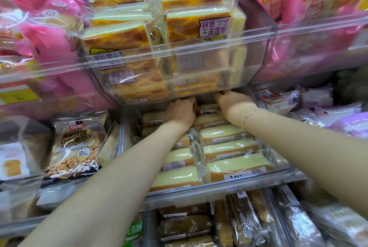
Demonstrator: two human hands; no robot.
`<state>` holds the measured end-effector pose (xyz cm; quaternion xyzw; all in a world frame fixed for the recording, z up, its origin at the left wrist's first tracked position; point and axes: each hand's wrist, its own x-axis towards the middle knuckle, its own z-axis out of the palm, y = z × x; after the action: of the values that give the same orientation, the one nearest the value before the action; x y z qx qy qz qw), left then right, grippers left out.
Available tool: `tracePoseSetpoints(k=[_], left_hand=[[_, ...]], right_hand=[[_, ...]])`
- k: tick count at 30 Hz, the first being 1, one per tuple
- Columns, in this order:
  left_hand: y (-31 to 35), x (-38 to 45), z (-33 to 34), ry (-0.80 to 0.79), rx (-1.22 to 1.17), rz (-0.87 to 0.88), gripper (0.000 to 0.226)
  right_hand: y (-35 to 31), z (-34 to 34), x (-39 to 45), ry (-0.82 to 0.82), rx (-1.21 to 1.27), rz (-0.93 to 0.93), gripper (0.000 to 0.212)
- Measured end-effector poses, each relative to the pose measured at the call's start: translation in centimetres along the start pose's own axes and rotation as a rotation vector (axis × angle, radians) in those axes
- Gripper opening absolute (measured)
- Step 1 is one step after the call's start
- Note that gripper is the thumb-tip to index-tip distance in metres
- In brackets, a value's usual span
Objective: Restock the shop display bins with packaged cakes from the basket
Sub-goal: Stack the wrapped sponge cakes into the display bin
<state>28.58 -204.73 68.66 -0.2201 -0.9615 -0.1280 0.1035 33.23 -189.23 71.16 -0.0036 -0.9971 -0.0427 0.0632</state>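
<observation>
narrow gap above packed cakes [229, 147], upper bin [179, 79] overhanging

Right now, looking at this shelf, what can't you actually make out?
- Head view: fingertips of the left hand and right hand, hidden under the upper clear bin; any grip is unclear.
- Back of the lower cake bin, covered by that bin and both hands.
- The basket: outside the frame.
- Cake label print: too blurred.

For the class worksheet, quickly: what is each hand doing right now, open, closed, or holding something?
Left hand: fingers curled over the back of the middle bin; whether it holds anything cannot be told.
Right hand: fingertips hidden under the upper bin; cannot be told.
</observation>
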Motion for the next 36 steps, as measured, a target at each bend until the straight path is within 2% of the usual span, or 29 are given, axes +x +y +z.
tracePoseSetpoints(k=[11, 15, 19, 22, 24, 26, 31, 36], left_hand=[[0.7, 0.5, 0.0, 0.008, -0.151, -0.156, 0.013], [0.7, 0.3, -0.5, -0.045, -0.199, -0.169, 0.010], [0.6, -0.9, -1.2, -0.143, -0.185, -0.107, 0.019], [0.3, -3.0, -2.1, -0.149, -0.227, 0.030, 0.032], [0.1, -4.3, -2.7, -0.107, -0.215, 0.173, 0.032], [0.1, -4.7, -3.1, -0.101, -0.155, 0.221, 0.031], [1.0, -3.5, -3.4, -0.183, -0.198, 0.051, 0.027], [1.7, -2.4, -3.0, -0.180, -0.196, -0.033, 0.021]], right_hand=[[-0.4, 0.3, -0.1, 0.030, -0.014, 0.030, 0.039], [-0.1, -0.2, -0.3, -0.038, 0.103, 0.021, 0.038], [0.9, -1.2, -2.0, -0.167, 0.332, -0.078, 0.037], [0.9, -1.4, -4.0, -0.137, 0.251, -0.121, 0.040], [0.6, -1.3, -4.5, -0.100, 0.180, -0.112, 0.035], [0.4, -1.4, -4.6, -0.060, 0.129, -0.102, 0.031], [0.4, -1.4, -4.0, -0.020, 0.029, -0.092, 0.027], [0.3, -0.9, -3.2, -0.013, 0.019, -0.073, 0.028]])
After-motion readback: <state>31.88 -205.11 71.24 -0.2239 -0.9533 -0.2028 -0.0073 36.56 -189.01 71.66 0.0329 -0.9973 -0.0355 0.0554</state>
